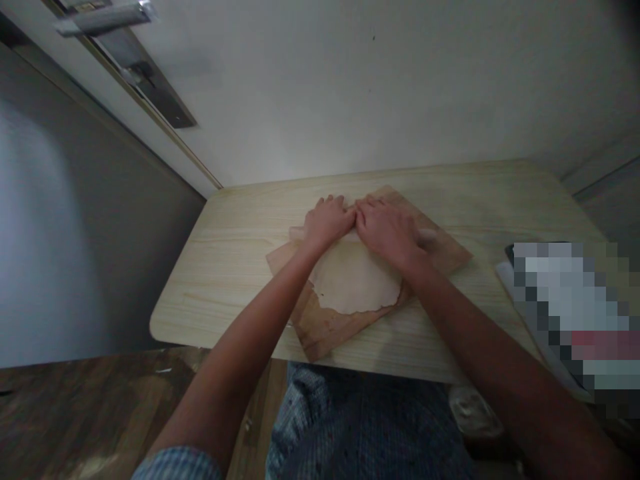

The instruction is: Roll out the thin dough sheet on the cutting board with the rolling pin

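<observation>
Head view. Left hand and right hand, side by side, lie over a rolling pin; whether they grip it cannot be told. Dough lies at six o'clock from them, on a board upon the table.

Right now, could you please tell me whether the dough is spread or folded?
Spread: the dough lies flat, its ragged near edge showing on the board; the far edge is hidden.

Left hand, right hand: numbered one each.
Forearms: numbered two.
Dough: came to one sheet.
Pin: counted one.
Board: counted one.
Table: counted one.
Handle: came to one.
Sleeve: showed just once.
</observation>
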{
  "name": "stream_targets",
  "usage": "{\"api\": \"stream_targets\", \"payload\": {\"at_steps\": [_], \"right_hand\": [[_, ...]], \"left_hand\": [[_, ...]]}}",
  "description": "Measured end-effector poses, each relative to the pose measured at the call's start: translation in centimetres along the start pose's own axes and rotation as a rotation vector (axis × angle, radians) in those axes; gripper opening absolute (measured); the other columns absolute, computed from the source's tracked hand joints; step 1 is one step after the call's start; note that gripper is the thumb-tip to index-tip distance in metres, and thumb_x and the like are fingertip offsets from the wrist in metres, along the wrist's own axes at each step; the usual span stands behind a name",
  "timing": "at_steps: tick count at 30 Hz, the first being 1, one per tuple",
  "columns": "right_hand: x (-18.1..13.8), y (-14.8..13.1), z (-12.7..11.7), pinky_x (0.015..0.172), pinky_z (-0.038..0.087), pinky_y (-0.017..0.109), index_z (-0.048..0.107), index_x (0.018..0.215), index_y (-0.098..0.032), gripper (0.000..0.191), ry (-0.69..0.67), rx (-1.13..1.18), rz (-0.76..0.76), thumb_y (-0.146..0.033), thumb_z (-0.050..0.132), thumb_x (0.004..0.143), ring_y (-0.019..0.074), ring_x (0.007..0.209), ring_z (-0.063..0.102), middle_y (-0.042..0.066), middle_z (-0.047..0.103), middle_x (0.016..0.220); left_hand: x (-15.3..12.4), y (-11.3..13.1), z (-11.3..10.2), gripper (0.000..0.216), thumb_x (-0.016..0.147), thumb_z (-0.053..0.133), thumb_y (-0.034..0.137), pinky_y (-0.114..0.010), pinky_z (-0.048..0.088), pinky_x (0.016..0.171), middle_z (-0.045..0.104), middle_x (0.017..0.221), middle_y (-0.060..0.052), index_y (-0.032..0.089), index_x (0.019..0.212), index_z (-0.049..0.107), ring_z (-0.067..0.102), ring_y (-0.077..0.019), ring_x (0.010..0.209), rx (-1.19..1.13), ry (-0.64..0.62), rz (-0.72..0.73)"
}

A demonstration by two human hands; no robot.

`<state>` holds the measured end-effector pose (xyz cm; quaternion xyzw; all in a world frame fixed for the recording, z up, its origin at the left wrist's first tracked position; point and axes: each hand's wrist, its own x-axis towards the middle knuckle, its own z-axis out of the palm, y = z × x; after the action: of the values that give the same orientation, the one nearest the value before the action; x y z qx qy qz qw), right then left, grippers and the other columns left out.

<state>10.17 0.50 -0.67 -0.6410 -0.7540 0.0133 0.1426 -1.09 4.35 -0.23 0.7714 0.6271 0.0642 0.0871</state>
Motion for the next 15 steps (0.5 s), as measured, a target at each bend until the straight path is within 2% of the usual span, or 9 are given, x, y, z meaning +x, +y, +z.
{"api": "stream_targets", "payload": {"at_steps": [3, 8, 10, 13, 15], "right_hand": [[0.8, 0.2, 0.0, 0.081, 0.043, 0.041, 0.061, 0.104, -0.014, 0.042, -0.007, 0.004, 0.014, -0.027, 0.024, 0.089, 0.0274, 0.103, 0.055, 0.014, 0.060, 0.115], [1.5, 0.3, 0.1, 0.082, 0.042, 0.042, 0.064, 0.097, -0.013, 0.040, -0.008, 0.002, 0.035, -0.025, 0.027, 0.087, 0.0280, 0.100, 0.056, 0.015, 0.062, 0.109], [1.6, 0.4, 0.2, 0.088, 0.039, 0.044, 0.063, 0.100, -0.012, 0.039, -0.005, 0.010, 0.049, -0.024, 0.029, 0.086, 0.0291, 0.109, 0.051, 0.016, 0.059, 0.115], [1.7, 0.5, 0.4, 0.096, 0.031, 0.049, 0.061, 0.107, -0.010, 0.041, 0.021, 0.019, 0.081, -0.026, 0.031, 0.086, 0.0323, 0.125, 0.035, 0.016, 0.048, 0.131], [1.7, 0.4, 0.5, 0.098, 0.028, 0.050, 0.061, 0.109, -0.009, 0.042, 0.029, 0.023, 0.094, -0.027, 0.031, 0.086, 0.0334, 0.129, 0.028, 0.017, 0.042, 0.136]], "left_hand": [[1.5, -0.3, 0.1, 0.040, 0.081, 0.034, 0.038, -0.036, 0.045, 0.082, 0.062, 0.111, -0.010, 0.020, 0.107, 0.058, 0.058, -0.0244, 0.101, -0.078, -0.045, -0.078], [2.2, -0.3, 0.2, 0.040, 0.083, 0.028, 0.032, -0.032, 0.046, 0.076, 0.065, 0.101, -0.011, 0.018, 0.098, 0.062, 0.061, -0.0220, 0.092, -0.067, 0.041, -0.106], [2.2, -0.3, 0.3, 0.040, 0.083, 0.028, 0.032, -0.032, 0.046, 0.075, 0.065, 0.099, -0.012, 0.016, 0.097, 0.062, 0.061, -0.0218, 0.090, -0.049, 0.052, -0.120], [2.1, -0.2, 0.4, 0.039, 0.082, 0.030, 0.031, -0.031, 0.045, 0.074, 0.065, 0.099, -0.014, 0.014, 0.096, 0.062, 0.061, -0.0217, 0.089, -0.031, 0.063, -0.141], [2.0, -0.1, 0.6, 0.038, 0.082, 0.031, 0.030, -0.031, 0.045, 0.075, 0.065, 0.100, -0.014, 0.014, 0.096, 0.062, 0.061, -0.0217, 0.090, -0.025, 0.080, -0.153]]}}
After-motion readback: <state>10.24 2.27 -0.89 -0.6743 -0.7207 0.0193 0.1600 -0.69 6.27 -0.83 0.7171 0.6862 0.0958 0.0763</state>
